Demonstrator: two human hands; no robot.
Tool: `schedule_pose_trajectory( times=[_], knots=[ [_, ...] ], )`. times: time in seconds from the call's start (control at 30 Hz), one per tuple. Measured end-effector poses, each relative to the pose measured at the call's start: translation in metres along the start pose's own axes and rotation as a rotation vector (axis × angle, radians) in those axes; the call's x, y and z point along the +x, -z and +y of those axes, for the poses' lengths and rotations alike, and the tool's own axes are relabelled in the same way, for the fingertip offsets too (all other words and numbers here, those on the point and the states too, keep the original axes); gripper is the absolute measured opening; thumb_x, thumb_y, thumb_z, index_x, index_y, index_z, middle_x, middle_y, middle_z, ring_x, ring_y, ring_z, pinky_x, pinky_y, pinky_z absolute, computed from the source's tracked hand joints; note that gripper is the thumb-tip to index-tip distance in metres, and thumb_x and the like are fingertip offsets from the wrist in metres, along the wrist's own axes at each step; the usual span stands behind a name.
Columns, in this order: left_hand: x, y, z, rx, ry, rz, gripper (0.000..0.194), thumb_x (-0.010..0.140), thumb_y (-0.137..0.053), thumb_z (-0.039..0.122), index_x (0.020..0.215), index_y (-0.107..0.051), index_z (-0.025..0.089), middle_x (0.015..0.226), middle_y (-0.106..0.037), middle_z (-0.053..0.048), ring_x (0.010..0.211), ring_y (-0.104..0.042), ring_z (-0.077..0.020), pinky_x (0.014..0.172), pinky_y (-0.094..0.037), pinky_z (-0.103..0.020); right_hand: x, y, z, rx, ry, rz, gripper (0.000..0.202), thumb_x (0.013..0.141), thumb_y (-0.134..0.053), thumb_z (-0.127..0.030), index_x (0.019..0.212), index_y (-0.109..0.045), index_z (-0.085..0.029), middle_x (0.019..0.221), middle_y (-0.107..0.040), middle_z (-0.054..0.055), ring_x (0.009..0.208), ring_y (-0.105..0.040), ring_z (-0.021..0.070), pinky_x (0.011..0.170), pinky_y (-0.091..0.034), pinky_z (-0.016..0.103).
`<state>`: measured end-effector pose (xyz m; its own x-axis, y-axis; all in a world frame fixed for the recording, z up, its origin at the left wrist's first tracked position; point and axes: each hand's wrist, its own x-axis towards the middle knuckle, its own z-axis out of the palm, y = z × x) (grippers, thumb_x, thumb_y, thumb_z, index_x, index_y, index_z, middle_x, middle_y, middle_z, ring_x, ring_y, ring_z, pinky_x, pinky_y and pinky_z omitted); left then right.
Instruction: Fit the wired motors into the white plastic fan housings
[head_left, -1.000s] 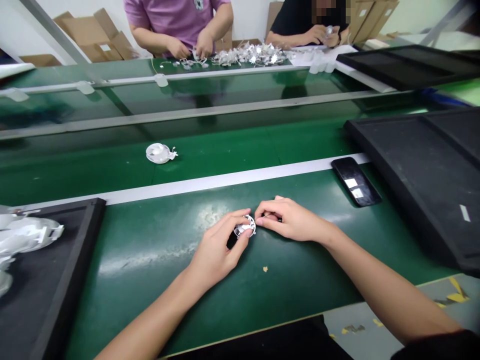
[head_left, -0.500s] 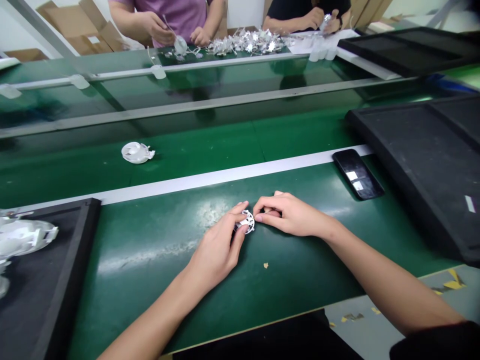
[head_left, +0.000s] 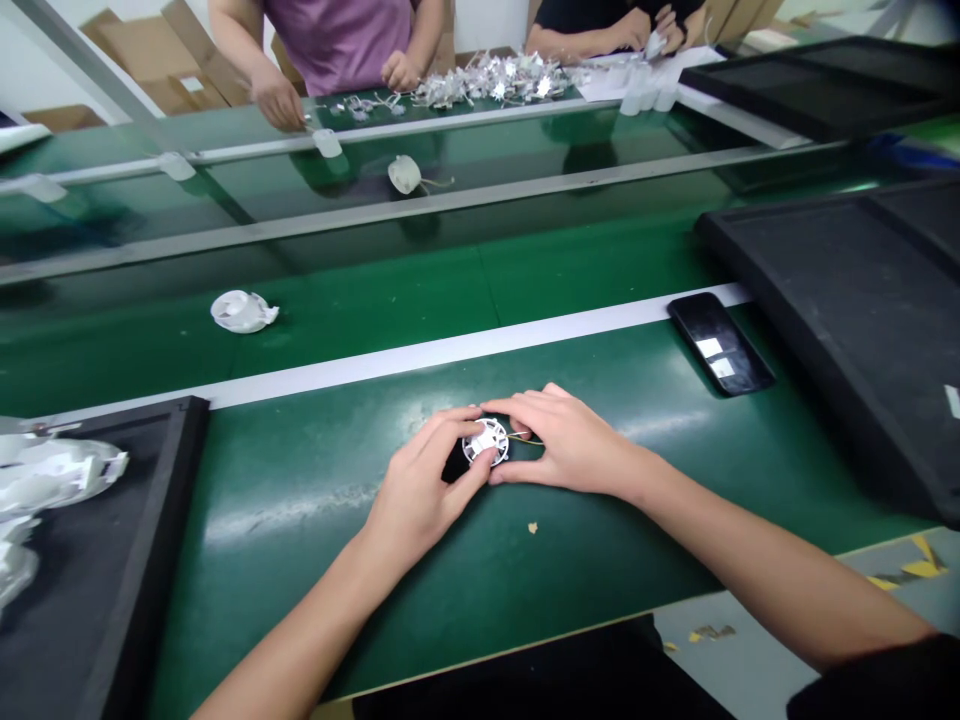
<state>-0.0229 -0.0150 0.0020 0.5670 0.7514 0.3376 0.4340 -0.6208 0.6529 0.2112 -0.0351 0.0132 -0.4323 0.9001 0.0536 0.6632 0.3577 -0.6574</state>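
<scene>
A small round white part (head_left: 487,441) with spoke-like slots is between my two hands, low over the green worktop (head_left: 360,580). My left hand (head_left: 431,465) grips its left side between thumb and fingers. On the other side, my right hand (head_left: 555,440) curves round the right edge, its thumb and forefinger at the rim. A thin wire (head_left: 521,436) runs from the part under the right hand's fingers. A tiny tan scrap (head_left: 532,528) lies in front of the hands.
At left a black tray (head_left: 112,580) holds white parts (head_left: 52,475). A phone (head_left: 720,343) lies beside a black tray (head_left: 847,330) at right. One white part (head_left: 244,311) rests on the green belt (head_left: 360,290). Two people work across, by a silvery pile (head_left: 499,80).
My right hand has opened from a pinch and spread round the part, showing the wire. The white part on the belt moved left. Across, a round piece now lies away from the person's hand.
</scene>
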Motion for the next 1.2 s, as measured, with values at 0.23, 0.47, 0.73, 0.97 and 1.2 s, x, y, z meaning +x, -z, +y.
schedule_pose_trajectory(
  times=[0.23,0.47,0.73,0.97,1.2],
  knots=[
    [0.0,0.004,0.003,0.061,-0.085,0.033,0.018,0.098,-0.069,0.02,0.116,-0.073,0.021,0.126,-0.076,-0.009,0.112,-0.076,-0.0215,0.096,-0.064,-0.036,-0.001,-0.009,0.005,-0.058,0.064,0.05,0.052,0.095,-0.068,-0.063,0.129,-0.068,-0.024,0.089,-0.068,0.0,0.082,-0.059,0.0176,0.079,-0.037,0.033],
    [-0.002,0.003,0.0,0.076,-0.128,0.037,0.025,0.099,-0.067,0.016,0.123,-0.071,0.022,0.132,-0.074,-0.007,0.116,-0.075,-0.0198,0.097,-0.065,-0.033,-0.001,-0.008,0.01,-0.069,0.097,0.055,0.052,0.095,-0.063,-0.067,0.123,-0.071,-0.023,0.083,-0.064,-0.001,0.079,-0.054,0.0172,0.077,-0.035,0.032],
    [0.001,0.008,0.0,-0.001,-0.057,-0.089,0.027,0.1,-0.064,0.023,0.127,-0.064,0.023,0.146,-0.064,-0.011,0.131,-0.065,-0.0254,0.11,-0.056,-0.045,0.001,-0.001,0.015,-0.105,0.095,0.033,0.056,0.098,-0.062,-0.064,0.14,-0.063,-0.028,0.099,-0.072,0.005,0.096,-0.058,0.0244,0.088,-0.038,0.04],
    [0.001,0.002,-0.003,-0.012,0.158,-0.034,0.037,0.092,-0.077,0.034,0.121,-0.056,0.023,0.123,-0.064,-0.009,0.107,-0.067,-0.0225,0.09,-0.058,-0.038,-0.002,0.009,0.003,-0.016,0.089,0.314,0.044,0.093,-0.076,-0.041,0.135,-0.065,-0.03,0.133,-0.065,0.009,0.126,-0.054,0.0311,0.106,-0.043,0.051],
    [0.006,0.008,-0.01,0.027,0.085,-0.238,0.059,0.09,-0.078,0.04,0.141,-0.052,0.03,0.132,-0.063,-0.008,0.122,-0.058,-0.0303,0.1,-0.046,-0.048,-0.001,-0.016,-0.007,0.273,-0.017,0.27,0.021,0.091,-0.079,-0.037,0.107,-0.074,-0.025,0.103,-0.069,0.005,0.089,-0.063,0.0193,0.076,-0.053,0.033]
  ],
)
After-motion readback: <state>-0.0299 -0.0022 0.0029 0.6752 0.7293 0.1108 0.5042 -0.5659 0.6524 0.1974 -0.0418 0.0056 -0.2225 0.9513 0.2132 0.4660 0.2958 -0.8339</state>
